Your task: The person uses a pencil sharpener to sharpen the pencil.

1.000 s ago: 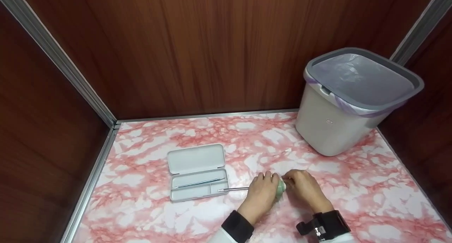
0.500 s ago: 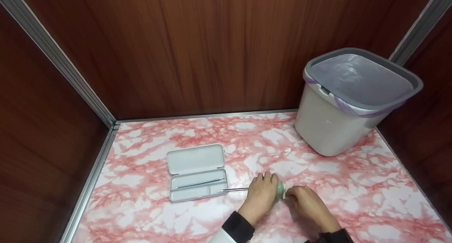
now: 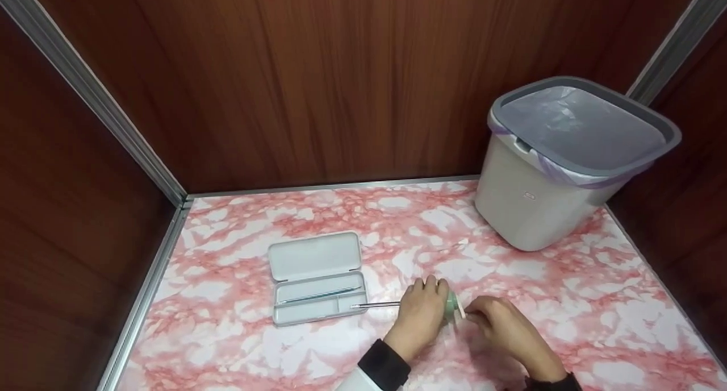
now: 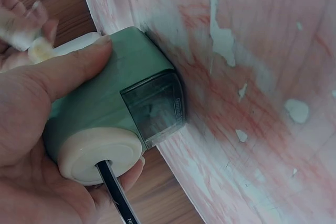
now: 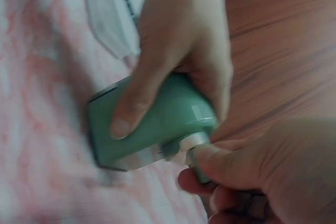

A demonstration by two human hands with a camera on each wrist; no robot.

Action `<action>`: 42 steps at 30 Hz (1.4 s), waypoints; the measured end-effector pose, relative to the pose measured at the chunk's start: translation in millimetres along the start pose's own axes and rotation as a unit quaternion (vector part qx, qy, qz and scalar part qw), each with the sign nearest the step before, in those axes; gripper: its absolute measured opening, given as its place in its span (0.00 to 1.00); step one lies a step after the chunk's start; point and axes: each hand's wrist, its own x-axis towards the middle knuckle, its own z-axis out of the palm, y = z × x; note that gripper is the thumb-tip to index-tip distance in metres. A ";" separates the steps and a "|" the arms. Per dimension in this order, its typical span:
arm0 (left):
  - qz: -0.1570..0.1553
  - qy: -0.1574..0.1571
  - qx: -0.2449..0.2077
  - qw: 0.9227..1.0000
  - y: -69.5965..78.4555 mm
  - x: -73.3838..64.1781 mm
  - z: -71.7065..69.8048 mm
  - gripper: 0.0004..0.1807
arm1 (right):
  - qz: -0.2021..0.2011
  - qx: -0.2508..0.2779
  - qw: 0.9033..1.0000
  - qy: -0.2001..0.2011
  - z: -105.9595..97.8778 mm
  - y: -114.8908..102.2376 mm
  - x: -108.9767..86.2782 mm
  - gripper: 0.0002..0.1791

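A green pencil sharpener (image 4: 105, 98) with a dark clear shavings drawer (image 4: 157, 106) stands on the marbled tabletop. My left hand (image 3: 419, 314) grips its body from above, thumb along one side. Out of the cream round front (image 4: 86, 156) sticks a dark pencil (image 4: 118, 198), whose far end reaches over the pencil case. At the sharpener's other end is a pale crank arm (image 3: 460, 310). Its knob (image 5: 197, 166) is pinched between the thumb and fingers of my right hand (image 3: 505, 325). The pencil's tip is hidden inside the sharpener.
An open grey pencil case (image 3: 309, 310) lies left of the hands, lid (image 3: 315, 257) folded back, with a bluish pencil (image 3: 318, 295) inside. A lined waste bin (image 3: 528, 209) stands at the back right. Wooden panels (image 3: 341, 84) enclose the table.
The right hand has moved down and slightly right, and the crank arm has turned with it. The left hand, sharpener and pencil have stayed nearly still.
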 end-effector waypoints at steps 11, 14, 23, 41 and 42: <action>-0.003 -0.011 -0.007 1.000 -0.3 0.7 0.4 0.26 | -0.019 -0.003 0.997 0.077 -2.2 5.5 15.9 0.09; 0.000 -0.014 -0.008 1.000 -0.7 0.8 1.4 0.26 | -0.036 -0.021 0.993 0.109 0.2 9.2 23.1 0.11; 0.003 -0.016 -0.006 1.000 0.0 0.6 2.3 0.27 | -0.026 -0.046 0.989 0.141 10.3 22.4 40.4 0.11; 0.001 -0.027 -0.011 1.000 0.6 0.5 1.5 0.31 | 0.044 -0.050 0.996 0.056 40.0 40.1 32.7 0.11; 0.000 -0.025 -0.009 1.000 0.1 0.4 1.9 0.31 | 0.038 -0.052 0.996 0.054 41.8 39.7 30.5 0.12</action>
